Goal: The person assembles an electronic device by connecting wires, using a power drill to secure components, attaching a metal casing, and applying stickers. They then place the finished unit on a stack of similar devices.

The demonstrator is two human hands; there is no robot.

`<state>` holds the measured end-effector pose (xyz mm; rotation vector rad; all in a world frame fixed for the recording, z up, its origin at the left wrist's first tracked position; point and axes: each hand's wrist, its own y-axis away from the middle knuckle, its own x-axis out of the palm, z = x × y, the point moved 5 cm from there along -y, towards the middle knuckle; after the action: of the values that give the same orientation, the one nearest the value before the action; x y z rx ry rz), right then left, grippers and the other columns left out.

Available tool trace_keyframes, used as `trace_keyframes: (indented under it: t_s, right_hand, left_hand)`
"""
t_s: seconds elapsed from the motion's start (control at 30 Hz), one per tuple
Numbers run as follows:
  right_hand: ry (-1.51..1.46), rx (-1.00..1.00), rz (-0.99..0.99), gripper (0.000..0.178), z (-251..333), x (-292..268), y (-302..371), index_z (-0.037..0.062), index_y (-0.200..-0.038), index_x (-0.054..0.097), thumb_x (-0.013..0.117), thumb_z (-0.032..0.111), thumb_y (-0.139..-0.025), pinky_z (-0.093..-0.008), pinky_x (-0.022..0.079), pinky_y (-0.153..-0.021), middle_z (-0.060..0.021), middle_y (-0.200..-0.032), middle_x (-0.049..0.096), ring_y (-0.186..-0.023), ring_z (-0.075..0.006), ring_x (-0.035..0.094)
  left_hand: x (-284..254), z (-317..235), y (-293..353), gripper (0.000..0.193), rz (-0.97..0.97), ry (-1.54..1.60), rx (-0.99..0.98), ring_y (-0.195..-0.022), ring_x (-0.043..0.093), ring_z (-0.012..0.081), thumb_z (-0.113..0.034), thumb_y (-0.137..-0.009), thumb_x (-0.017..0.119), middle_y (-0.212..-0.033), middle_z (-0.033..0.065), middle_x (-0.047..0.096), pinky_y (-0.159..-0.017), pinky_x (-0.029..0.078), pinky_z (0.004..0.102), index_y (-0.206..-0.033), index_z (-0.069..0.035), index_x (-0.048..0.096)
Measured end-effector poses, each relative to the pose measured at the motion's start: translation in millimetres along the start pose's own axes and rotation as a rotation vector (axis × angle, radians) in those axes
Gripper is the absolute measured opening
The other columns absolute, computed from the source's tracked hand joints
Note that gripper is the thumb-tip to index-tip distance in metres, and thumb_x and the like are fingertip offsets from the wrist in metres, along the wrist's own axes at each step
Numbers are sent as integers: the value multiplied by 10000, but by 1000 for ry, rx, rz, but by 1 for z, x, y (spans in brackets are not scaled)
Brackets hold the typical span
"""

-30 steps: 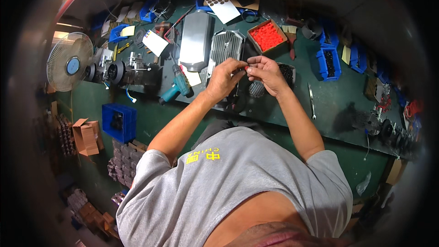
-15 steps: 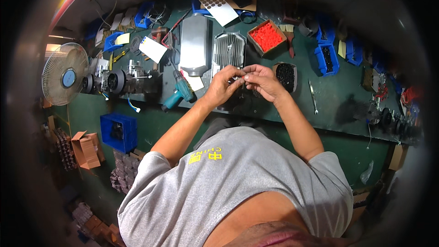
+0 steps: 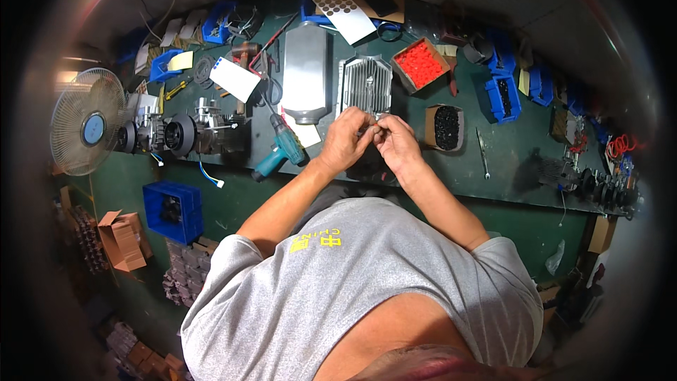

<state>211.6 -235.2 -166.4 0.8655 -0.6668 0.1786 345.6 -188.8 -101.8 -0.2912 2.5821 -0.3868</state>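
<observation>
Both hands meet above the bench edge, just in front of a finned silver metal housing [image 3: 364, 83]. My left hand [image 3: 345, 140] is closed, with thumb and fingertips pinched together. Fingertip to fingertip with it, my right hand [image 3: 396, 142] is closed in a pinch too. Whatever lies between the fingers is too small to make out. To the left of the housing lies a smooth grey metal cover [image 3: 305, 74]. A teal power drill [image 3: 283, 148] rests near the left forearm. Right of my right hand is a cardboard box of small black parts [image 3: 446, 127].
An open box of red parts [image 3: 421, 65] stands behind the black ones. A wrench [image 3: 483, 153] lies at right, near blue bins [image 3: 503, 99]. On the left are a fan [image 3: 90, 125] and motor assemblies [image 3: 204, 130]. A blue crate [image 3: 173, 212] sits below the bench.
My hands have dropped slightly toward the near edge and drawn closer together, still pinching. The whole view has shifted a little; the bench things stay in place.
</observation>
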Motion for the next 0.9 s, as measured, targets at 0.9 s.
trace_keyframes:
  t_s: [0.9]
  right_hand:
    - [9,471,187,108,-21,42,-8,-18,-997,624,565,-3,-907,-282,564,-730,-103,-977,693,-834,-189,678]
  left_hand:
    - [-66,-8,24,211,-66,61,80,-874,663,346,-126,-871,731,-896,127,649,-730,532,430,-985,-35,578]
